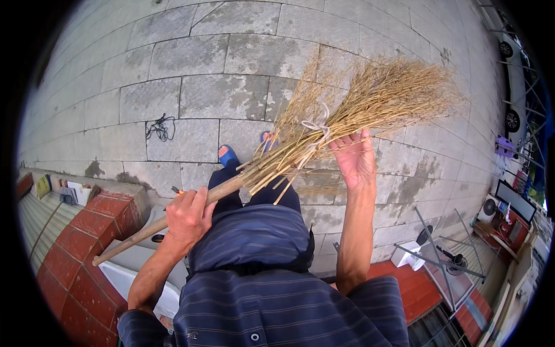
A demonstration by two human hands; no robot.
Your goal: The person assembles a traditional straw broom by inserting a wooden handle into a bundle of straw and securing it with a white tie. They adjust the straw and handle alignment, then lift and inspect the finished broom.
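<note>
A broom of thin dry twigs (pixel 393 95) slants across in front of me, its brush end up to the right. Its wooden handle (pixel 136 237) runs down to the left. My left hand (pixel 188 215) is closed round the handle near my waist. A pale cord (pixel 319 128) is looped and knotted round the twigs, with loose ends hanging. My right hand (pixel 355 162), palm up, reaches beneath the twigs just beside the cord. Its thumb stands apart and the fingers are stretched out, their tips partly hidden behind the twigs.
Grey paving slabs (pixel 228 95) spread below, with a tangled black cord (pixel 161 127) on them. A white basin (pixel 118 274) and red tiled ledge (pixel 87 240) lie at lower left. A metal-framed stand (pixel 448 263) is at lower right; parked cars (pixel 511 87) stand far right.
</note>
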